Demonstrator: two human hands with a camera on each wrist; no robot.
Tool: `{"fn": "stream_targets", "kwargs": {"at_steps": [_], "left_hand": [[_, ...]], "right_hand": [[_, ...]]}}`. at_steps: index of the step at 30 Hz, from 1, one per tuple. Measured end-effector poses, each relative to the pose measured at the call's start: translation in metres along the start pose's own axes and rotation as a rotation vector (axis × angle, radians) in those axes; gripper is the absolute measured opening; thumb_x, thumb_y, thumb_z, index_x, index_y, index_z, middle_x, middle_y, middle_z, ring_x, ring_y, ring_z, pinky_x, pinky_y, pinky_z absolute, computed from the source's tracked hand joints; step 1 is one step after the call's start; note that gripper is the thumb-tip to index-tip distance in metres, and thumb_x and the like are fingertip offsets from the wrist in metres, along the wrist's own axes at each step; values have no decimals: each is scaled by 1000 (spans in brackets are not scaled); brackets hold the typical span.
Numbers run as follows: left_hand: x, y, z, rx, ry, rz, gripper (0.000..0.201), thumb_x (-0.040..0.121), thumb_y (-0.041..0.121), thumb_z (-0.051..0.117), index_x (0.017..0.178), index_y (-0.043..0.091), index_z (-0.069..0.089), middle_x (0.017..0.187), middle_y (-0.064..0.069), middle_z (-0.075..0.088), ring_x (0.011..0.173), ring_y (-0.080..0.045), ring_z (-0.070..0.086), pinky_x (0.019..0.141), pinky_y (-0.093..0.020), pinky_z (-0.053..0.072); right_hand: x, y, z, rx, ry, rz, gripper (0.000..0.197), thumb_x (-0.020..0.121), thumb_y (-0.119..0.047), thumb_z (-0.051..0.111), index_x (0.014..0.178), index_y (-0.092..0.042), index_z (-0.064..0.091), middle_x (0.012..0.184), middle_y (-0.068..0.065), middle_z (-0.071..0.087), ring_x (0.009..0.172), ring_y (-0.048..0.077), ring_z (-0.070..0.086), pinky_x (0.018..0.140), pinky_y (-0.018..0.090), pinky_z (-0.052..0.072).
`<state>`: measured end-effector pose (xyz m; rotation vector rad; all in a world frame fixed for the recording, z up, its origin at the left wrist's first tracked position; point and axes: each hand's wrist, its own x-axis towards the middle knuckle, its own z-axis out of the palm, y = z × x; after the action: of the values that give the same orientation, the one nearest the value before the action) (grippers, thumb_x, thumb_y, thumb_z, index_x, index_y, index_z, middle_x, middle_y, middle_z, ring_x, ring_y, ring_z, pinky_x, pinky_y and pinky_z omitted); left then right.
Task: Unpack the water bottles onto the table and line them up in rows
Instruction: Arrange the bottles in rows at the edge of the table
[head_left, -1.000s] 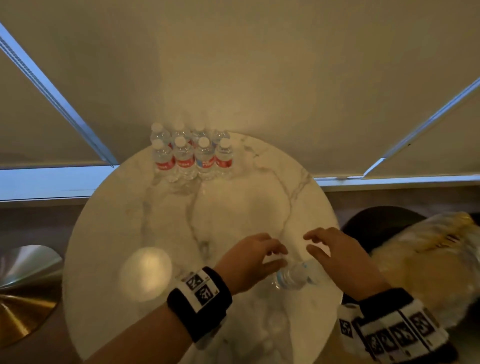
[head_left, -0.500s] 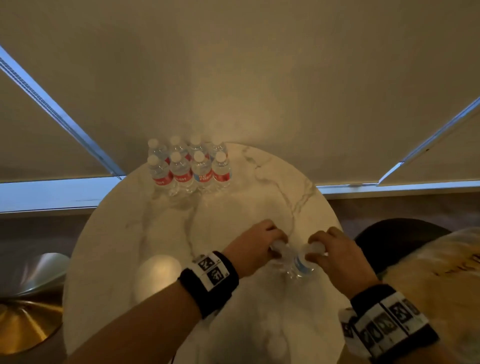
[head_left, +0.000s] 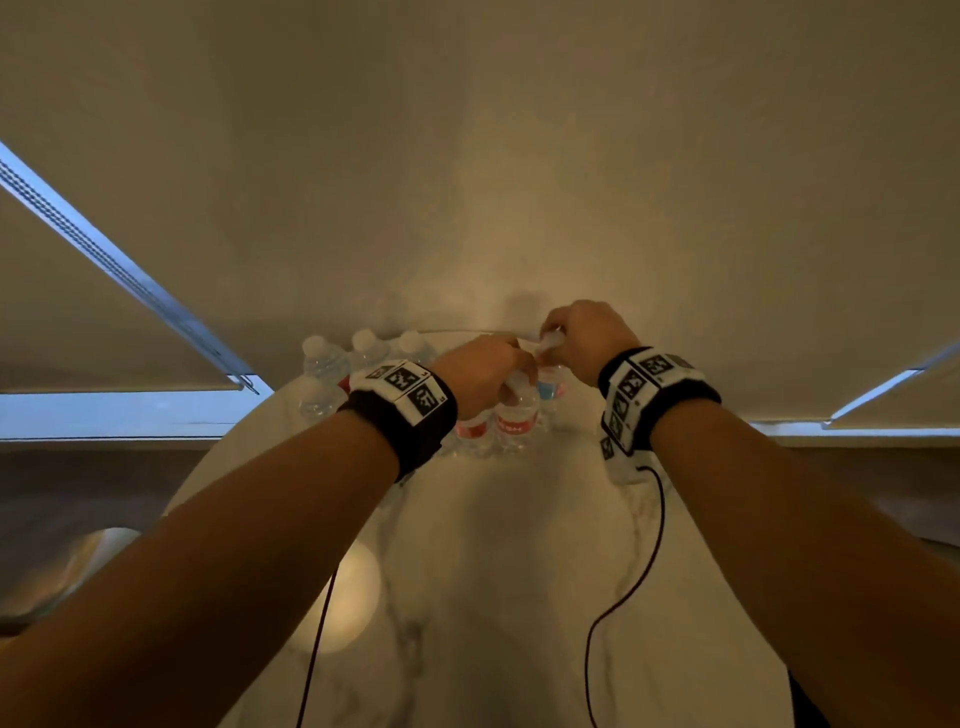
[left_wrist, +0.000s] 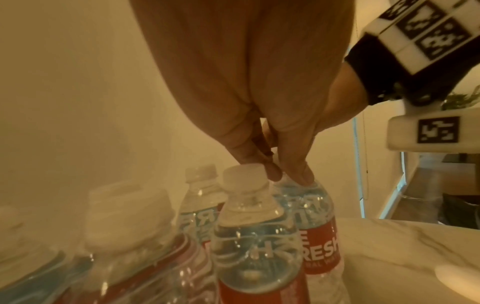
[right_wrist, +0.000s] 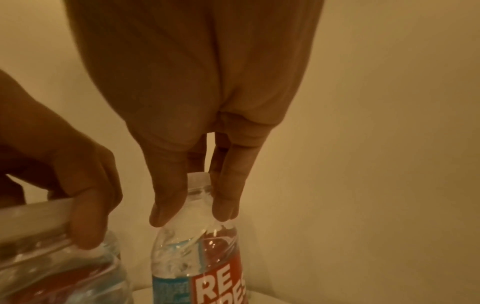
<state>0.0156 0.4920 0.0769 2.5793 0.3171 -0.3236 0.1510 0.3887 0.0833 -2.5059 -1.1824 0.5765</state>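
Several small clear water bottles (head_left: 324, 358) with white caps and red-and-blue labels stand in rows at the far edge of the round marble table (head_left: 519, 545). My left hand (head_left: 485, 371) reaches down at the right end of the group. In the left wrist view its fingers (left_wrist: 301, 176) pinch the neck of an upright bottle (left_wrist: 320, 244), just behind another bottle (left_wrist: 249, 222). My right hand (head_left: 584, 332) is further back and to the right. Its thumb and fingers hold the neck of a second upright bottle (right_wrist: 197, 257). Both bottle bases are hidden.
A pale roller blind (head_left: 467, 156) hangs right behind the bottles, close to both hands. Thin cables (head_left: 631, 582) trail from my wrist bands across the table. A shiny gold object (head_left: 57, 577) sits low on the left, beyond the table edge.
Both hands left the near right part of the table, where they took hold of bottles, and stretched out to the far bottle group. The camera has tilted up.
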Motion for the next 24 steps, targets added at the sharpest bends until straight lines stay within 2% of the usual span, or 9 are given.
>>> {"fn": "stream_targets", "kwargs": {"at_steps": [4, 6, 8, 9, 11, 14, 18, 22, 24], "left_hand": [[2, -5, 5, 39, 29, 23, 32, 90, 3, 63, 121, 10, 65, 132, -12, 53, 104, -29, 65, 87, -31, 55], [1, -8, 11, 14, 34, 27, 33, 91, 4, 60, 123, 7, 62, 137, -15, 50, 102, -31, 66, 87, -38, 59], [-1, -6, 9, -56, -1, -24, 36, 93, 7, 57, 129, 9, 57, 140, -17, 48, 110, -37, 62, 90, -47, 56], [0, -5, 9, -54, -4, -30, 38, 93, 9, 57, 131, 11, 55, 142, -16, 46, 113, -37, 60, 91, -48, 55], [-1, -5, 13, -3, 61, -41, 42, 93, 10, 59, 134, 12, 54, 144, -14, 45, 116, -33, 59, 93, -41, 52], [-4, -1, 20, 74, 198, -6, 45, 88, 8, 68, 132, 4, 56, 142, -16, 49, 111, -31, 63, 94, -32, 52], [-17, 2, 17, 0, 277, -40, 56, 85, 15, 73, 137, 8, 52, 137, -13, 55, 112, -27, 60, 94, -28, 46], [-72, 9, 24, -142, 491, -79, 39, 94, 30, 62, 131, 20, 55, 116, 1, 58, 94, -8, 53, 85, -19, 47], [-119, 10, 41, -244, 511, -104, 33, 95, 35, 58, 126, 24, 58, 113, 8, 57, 92, -1, 56, 84, -16, 52]], "right_hand": [[26, -23, 8, 8, 15, -65, 23, 81, -23, 72, 101, -11, 74, 102, 9, 71, 93, 26, 65, 75, 29, 49], [35, -33, 14, -7, 13, -75, 16, 84, -18, 68, 97, -11, 75, 99, 11, 73, 89, 26, 67, 76, 31, 54], [37, -38, 12, -20, 18, -70, 14, 84, -18, 68, 95, -11, 75, 97, 11, 73, 87, 25, 68, 75, 32, 55], [39, -39, 11, -27, 12, -66, 14, 84, -19, 69, 95, -11, 76, 96, 11, 73, 86, 25, 68, 73, 31, 55], [40, -41, 10, -46, 0, -60, 15, 83, -21, 71, 93, -10, 76, 95, 11, 73, 86, 25, 68, 71, 31, 53], [39, -41, 10, -55, -11, -51, 20, 82, -27, 72, 92, -10, 76, 93, 10, 73, 86, 25, 68, 73, 32, 56], [36, -41, 11, -16, -11, -32, 33, 77, -40, 76, 94, -12, 75, 91, 9, 73, 85, 24, 67, 73, 32, 56], [26, -35, 12, 13, -33, -23, 46, 75, -51, 76, 101, -14, 70, 99, 6, 71, 89, 24, 65, 75, 33, 53], [15, -30, 11, 36, -24, 8, 57, 72, -60, 74, 108, -17, 64, 101, 4, 68, 91, 24, 64, 77, 34, 52]]}}
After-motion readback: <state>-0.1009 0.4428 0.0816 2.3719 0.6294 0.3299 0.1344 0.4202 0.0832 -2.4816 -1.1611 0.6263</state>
